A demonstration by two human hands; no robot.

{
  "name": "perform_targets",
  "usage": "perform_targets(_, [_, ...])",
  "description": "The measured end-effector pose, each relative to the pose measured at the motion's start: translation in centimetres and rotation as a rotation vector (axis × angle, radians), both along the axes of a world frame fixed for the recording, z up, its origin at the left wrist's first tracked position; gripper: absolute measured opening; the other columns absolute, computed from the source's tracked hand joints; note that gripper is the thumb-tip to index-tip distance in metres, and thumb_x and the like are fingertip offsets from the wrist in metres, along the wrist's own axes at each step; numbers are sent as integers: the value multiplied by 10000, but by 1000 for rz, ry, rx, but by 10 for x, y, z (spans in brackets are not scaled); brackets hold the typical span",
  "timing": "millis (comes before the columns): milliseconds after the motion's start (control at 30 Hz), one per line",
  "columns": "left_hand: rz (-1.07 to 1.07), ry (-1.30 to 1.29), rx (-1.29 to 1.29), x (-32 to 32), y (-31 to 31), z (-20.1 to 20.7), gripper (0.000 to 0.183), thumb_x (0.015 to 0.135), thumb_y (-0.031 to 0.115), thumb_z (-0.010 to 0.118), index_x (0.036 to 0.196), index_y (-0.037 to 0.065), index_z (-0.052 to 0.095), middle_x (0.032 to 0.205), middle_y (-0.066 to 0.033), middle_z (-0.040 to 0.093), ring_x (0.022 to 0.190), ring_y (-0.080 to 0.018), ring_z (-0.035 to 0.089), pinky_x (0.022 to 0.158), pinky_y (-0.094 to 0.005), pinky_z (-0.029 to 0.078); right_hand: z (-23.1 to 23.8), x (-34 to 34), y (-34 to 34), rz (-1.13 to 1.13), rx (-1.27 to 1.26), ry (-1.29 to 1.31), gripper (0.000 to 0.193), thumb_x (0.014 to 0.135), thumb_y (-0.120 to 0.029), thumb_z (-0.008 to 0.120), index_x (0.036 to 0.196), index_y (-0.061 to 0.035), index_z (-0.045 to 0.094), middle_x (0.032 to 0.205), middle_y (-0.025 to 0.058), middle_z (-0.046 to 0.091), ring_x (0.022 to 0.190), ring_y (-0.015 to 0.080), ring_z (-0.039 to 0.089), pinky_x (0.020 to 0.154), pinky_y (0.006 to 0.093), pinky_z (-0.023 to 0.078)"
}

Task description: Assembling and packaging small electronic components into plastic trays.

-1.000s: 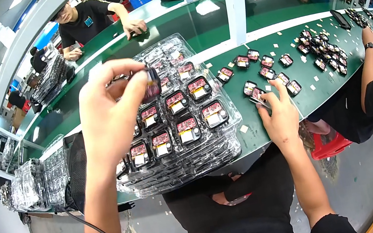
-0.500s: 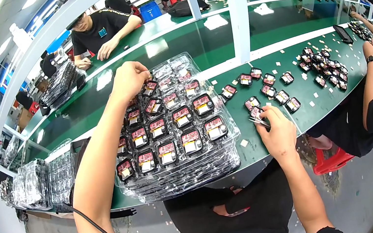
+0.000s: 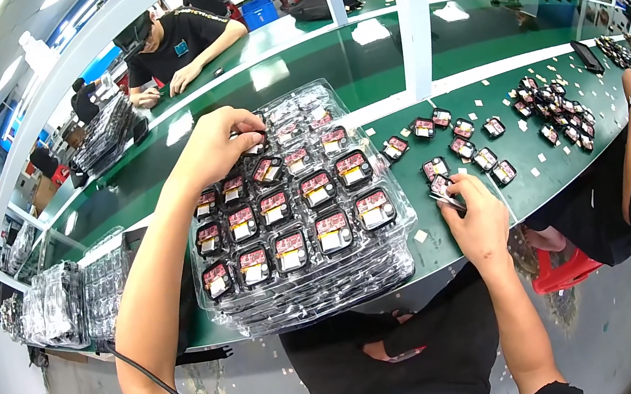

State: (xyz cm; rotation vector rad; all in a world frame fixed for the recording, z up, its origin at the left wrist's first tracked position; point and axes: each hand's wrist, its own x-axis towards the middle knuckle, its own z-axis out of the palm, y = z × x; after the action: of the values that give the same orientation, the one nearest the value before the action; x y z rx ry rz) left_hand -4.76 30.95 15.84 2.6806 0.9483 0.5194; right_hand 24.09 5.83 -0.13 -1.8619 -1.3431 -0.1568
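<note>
A clear plastic blister tray [image 3: 311, 290], on a stack of similar trays, holds rows of small black square devices [image 3: 316, 188] with red-and-white labels. At its far left part, my left hand [image 3: 225, 141] has its fingertips closed on one such device, mostly hidden under the fingers. To the right of the trays, my right hand [image 3: 477, 215] is closed round what looks like silver tweezers [image 3: 446, 201], their tips by a loose labelled device [image 3: 435, 168]. More loose devices [image 3: 484, 159] lie just beyond that hand.
A bigger heap of devices [image 3: 554, 113] lies farther right, with small pale paper bits scattered on the green table [image 3: 501, 101]. A white post [image 3: 412, 19] rises behind. Stacked clear trays [image 3: 55, 302] stand at left. Co-workers sit across and at right. A black cable [image 3: 163, 384] crosses my left arm.
My left hand has its thumb and fingers lower on the device at the tray's far left. My right hand stays by the loose devices. The view has shifted slightly; a co-worker across has stretched an arm out.
</note>
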Motion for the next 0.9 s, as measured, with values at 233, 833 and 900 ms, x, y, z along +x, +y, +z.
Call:
perform_targets(233, [177,-24,99,5,0,-11,193,897,134,748,1038,4,721,907,-122,718,857,-204,670,796,-344,529,2,-1,-2,-8,-4,-12,222,801,-139,778,975,-58,667,1176,59,708,837,335,707,737,417,557])
perform_targets(833, [100,153,-34,-3,-57,25,371,789,286,850,1001,-5,759,885,-164,725,842,-280,699,797,-382,537,1,-1,2,-2,25,-13,217,803,-138,788,961,-56,664,1160,63,714,818,337,706,720,411,556])
perform_targets(900, [96,150,-56,-3,-60,26,323,799,236,846,1024,20,763,955,-141,727,926,-278,675,851,-376,522,0,-1,1,-3,23,-26,219,802,-133,788,966,-58,665,1160,63,714,817,336,706,720,410,556])
